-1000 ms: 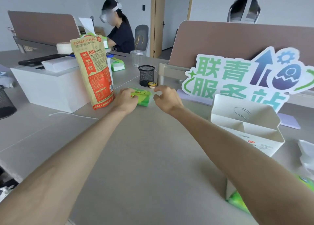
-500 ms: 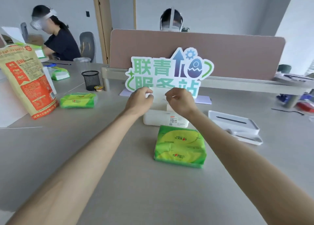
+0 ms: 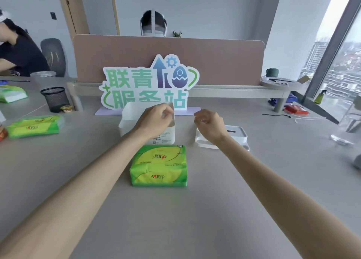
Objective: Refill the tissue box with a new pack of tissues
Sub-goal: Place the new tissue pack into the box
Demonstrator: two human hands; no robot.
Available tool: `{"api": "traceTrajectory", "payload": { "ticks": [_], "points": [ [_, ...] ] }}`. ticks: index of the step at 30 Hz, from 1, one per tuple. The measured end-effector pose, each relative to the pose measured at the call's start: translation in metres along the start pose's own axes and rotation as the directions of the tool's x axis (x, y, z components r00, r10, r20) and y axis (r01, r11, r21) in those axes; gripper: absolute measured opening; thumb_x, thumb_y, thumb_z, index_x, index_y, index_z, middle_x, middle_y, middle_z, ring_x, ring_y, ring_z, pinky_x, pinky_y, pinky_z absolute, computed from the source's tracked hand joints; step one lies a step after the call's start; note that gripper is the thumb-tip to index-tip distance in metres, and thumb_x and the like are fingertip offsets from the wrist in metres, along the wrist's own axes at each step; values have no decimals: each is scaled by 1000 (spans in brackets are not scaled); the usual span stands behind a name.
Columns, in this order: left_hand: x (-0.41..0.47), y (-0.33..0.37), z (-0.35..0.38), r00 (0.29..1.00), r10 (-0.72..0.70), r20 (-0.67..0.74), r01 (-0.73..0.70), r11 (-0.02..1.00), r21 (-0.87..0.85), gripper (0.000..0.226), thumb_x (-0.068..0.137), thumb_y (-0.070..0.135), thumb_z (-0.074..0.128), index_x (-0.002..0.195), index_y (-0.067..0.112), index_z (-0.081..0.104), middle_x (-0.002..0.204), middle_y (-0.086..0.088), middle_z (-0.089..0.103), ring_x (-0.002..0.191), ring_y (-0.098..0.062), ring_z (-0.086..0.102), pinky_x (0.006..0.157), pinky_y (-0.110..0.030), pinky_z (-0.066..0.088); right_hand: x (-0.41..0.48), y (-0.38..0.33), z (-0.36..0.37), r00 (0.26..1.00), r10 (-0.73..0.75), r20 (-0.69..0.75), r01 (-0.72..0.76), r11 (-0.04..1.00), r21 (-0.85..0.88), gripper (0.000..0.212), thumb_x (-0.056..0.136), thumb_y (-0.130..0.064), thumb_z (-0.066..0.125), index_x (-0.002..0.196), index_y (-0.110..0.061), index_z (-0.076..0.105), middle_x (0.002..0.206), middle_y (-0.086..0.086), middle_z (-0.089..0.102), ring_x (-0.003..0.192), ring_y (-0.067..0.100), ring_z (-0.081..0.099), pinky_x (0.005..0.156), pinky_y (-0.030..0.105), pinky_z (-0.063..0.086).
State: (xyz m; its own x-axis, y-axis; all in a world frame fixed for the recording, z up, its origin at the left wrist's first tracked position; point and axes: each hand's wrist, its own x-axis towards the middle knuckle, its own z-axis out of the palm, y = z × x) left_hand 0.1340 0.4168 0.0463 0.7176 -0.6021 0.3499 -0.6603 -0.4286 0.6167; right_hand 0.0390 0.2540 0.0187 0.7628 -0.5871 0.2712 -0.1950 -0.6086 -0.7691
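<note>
The white tissue box [image 3: 129,120] stands open-topped at the middle of the desk, in front of a green-lettered sign. My left hand [image 3: 156,120] is over the box's right side, fingers pinched on the top of its right wall. My right hand [image 3: 210,125] hovers to the right of the box with fingers curled and nothing in it, just above the box's white slotted lid [image 3: 237,134], which lies flat on the desk. A full green-and-yellow tissue pack [image 3: 159,166] lies flat right in front of the box, between my forearms.
A second green tissue pack [image 3: 33,125] lies at the left, near a black mesh pen cup [image 3: 54,100]. The sign [image 3: 148,82] and a brown divider [image 3: 214,63] close off the back. A clear bottle [image 3: 347,127] stands at the right. Two people sit beyond.
The view has swung right from the left pack to the open box. Both hands came to the box's rim; my right hand then drew away to the right, above the lid.
</note>
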Motion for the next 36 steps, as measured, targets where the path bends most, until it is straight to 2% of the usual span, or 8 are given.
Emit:
{"api": "traceTrajectory", "payload": {
  "ticks": [6, 11, 13, 18, 23, 29, 33, 36],
  "points": [
    [-55, -26, -11, 997, -72, -6, 72, 994, -87, 25, 92, 29, 51, 114, 21, 62, 123, 5, 64, 114, -15, 59, 98, -33, 45, -52, -2, 1, 985, -36, 171, 14, 992, 128, 43, 89, -39, 63, 127, -20, 60, 124, -1, 65, 107, 15, 63, 82, 29, 50],
    [-122, -51, -20, 949, -145, 281, 219, 942, -253, 105, 64, 52, 78, 148, 28, 20, 143, 15, 29, 132, -1, 27, 110, -24, 25, -109, 12, 3, 849, -116, 516, 117, 993, 30, 99, 68, -55, 78, 150, -41, 24, 149, -9, 33, 135, 12, 39, 108, 33, 41],
    [-137, -64, -13, 948, -158, 275, 206, 966, -156, 108, 66, 41, 81, 150, 30, 14, 147, 12, 31, 133, -4, 31, 108, -22, 27, -116, 18, 8, 846, -153, 510, 221, 972, -75, 104, 68, -53, 78, 152, -41, 18, 151, -5, 39, 132, 17, 48, 110, 37, 42],
    [-148, -59, -6, 996, -55, 64, 52, 997, 54, 72, 82, 31, 70, 142, 43, 33, 137, 5, 53, 109, -16, 53, 83, -20, 36, -119, 9, 17, 885, -282, 370, 353, 925, -139, 66, 90, -26, 66, 147, -36, 35, 134, -3, 62, 107, 23, 66, 92, 26, 49],
    [-119, -52, -26, 979, 129, -159, -121, 991, 63, 68, 80, 26, 72, 140, 40, 41, 142, 6, 48, 118, -19, 54, 96, -30, 46, -96, -13, 27, 899, -418, 126, 425, 904, -33, 64, 88, -13, 66, 144, -34, 43, 140, -4, 53, 93, 30, 66, 89, 36, 53],
    [-32, -57, -54, 962, 133, -240, -106, 987, 122, 68, 82, 23, 71, 141, 37, 41, 125, -3, 46, 106, -24, 55, 96, -33, 45, -18, -54, 45, 907, -420, -27, 418, 907, -50, 59, 91, -5, 61, 144, -26, 44, 144, 3, 47, 99, 3, 43, 82, -3, 30],
    [20, -77, -57, 981, 65, -182, -25, 977, 214, 65, 85, 23, 67, 142, 34, 38, 121, -7, 43, 102, -30, 56, 93, -37, 46, 33, -62, 70, 924, -381, 35, 382, 917, -116, 62, 90, -7, 59, 146, -25, 39, 143, 12, 47, 120, 31, 53, 96, 34, 47],
    [39, -87, -57, 997, 18, -77, 7, 949, 315, 59, 89, 31, 59, 143, 33, 36, 123, -8, 44, 108, -31, 55, 90, -38, 47, 57, -55, 82, 940, -318, 123, 336, 925, -175, 62, 89, -14, 59, 146, -25, 39, 140, 14, 49, 123, 34, 50, 98, 41, 47]
  ]
}}
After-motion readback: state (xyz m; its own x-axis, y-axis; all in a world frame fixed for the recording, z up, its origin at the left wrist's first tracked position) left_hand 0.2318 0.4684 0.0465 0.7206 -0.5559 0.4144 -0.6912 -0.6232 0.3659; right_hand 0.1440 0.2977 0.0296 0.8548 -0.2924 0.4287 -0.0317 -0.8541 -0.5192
